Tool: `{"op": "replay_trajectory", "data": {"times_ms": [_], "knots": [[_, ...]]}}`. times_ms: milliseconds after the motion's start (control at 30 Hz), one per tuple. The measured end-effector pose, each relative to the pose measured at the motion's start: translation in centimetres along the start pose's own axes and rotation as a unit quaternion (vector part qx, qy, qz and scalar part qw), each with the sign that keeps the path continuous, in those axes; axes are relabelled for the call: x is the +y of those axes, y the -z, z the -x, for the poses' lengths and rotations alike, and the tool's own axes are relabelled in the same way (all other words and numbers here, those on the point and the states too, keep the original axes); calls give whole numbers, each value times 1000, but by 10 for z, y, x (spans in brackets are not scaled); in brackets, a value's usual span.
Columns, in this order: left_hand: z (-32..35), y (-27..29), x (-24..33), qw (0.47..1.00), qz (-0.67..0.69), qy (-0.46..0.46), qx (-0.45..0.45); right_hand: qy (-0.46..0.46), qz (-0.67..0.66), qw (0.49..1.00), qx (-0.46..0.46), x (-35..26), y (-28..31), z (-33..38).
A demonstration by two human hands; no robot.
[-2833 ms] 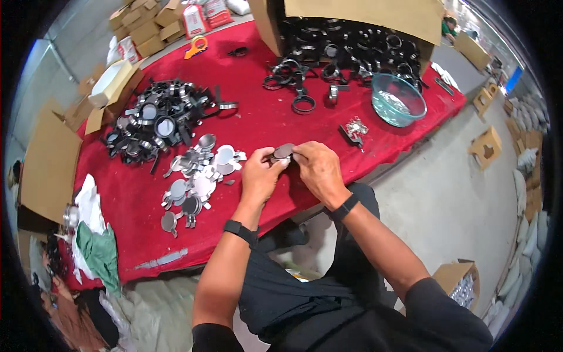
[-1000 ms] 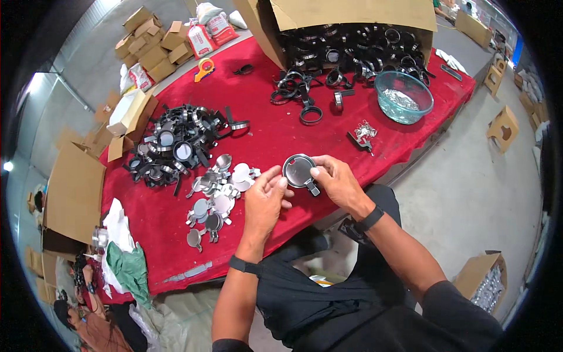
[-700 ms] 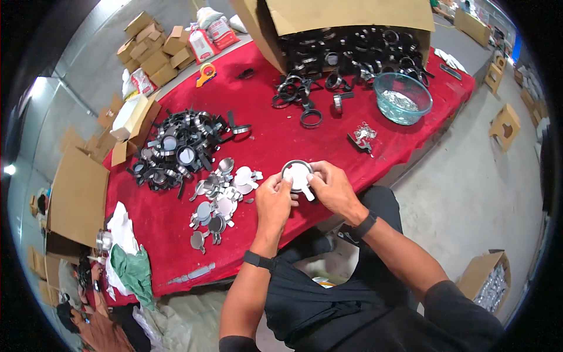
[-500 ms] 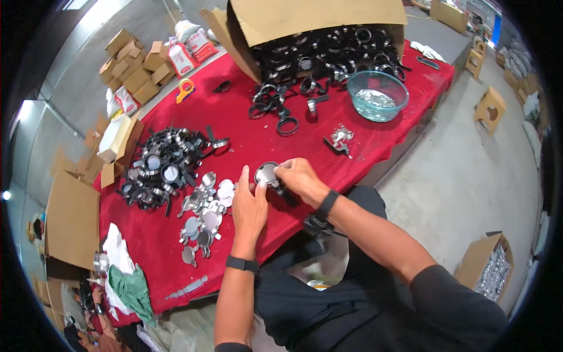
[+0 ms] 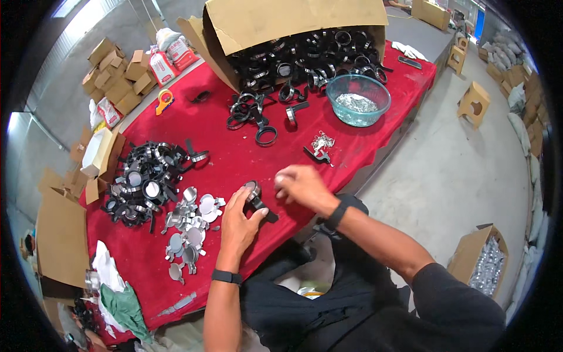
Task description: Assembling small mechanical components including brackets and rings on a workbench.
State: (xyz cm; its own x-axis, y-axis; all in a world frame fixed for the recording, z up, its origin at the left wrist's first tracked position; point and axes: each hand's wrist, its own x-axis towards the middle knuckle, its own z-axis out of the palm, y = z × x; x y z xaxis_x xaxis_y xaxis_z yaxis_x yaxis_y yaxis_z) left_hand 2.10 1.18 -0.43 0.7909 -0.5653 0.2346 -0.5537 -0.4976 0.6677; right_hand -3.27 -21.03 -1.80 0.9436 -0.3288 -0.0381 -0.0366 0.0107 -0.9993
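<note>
My left hand [image 5: 238, 226] is closed on a black ring with a handle and a metal disc [image 5: 256, 201], with thumb and fingers on either side of it, on the red cloth. Just to its right, my right hand [image 5: 306, 189] hovers apart from the piece; its curled fingers are blurred, and whether they hold anything is not visible. Left of my left hand lie loose round metal discs with tabs [image 5: 192, 237]. Farther left is a heap of black handled rings, some with discs in them [image 5: 146, 182]. Small wire clips [image 5: 322, 142] lie beside a black handle piece [image 5: 317, 155] beyond my right hand.
A large open carton [image 5: 296, 23] spills black rings at the back. Beside it stands a clear teal bowl [image 5: 359, 119] of small metal parts. A tape dispenser [image 5: 165, 101] lies far left, a green cloth [image 5: 122, 305] near left. A carton [image 5: 463, 258] stands on the right-hand floor.
My right hand has come off the disc and moved a little right of the piece. My left hand now grips the ring and disc, which sit tilted. The whole view has shifted.
</note>
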Motion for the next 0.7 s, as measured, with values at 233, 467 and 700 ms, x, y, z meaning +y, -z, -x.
{"op": "replay_trajectory", "data": {"times_ms": [233,467,700], "knots": [[-7,-4,10,998,51,29,-15,174,390,881,203,5,176,-66],[-5,-2,1,998,58,33,-3,137,466,864,133,23,172,-90],[-9,-2,8,997,63,40,-18,111,221,959,141,25,191,-93]]}}
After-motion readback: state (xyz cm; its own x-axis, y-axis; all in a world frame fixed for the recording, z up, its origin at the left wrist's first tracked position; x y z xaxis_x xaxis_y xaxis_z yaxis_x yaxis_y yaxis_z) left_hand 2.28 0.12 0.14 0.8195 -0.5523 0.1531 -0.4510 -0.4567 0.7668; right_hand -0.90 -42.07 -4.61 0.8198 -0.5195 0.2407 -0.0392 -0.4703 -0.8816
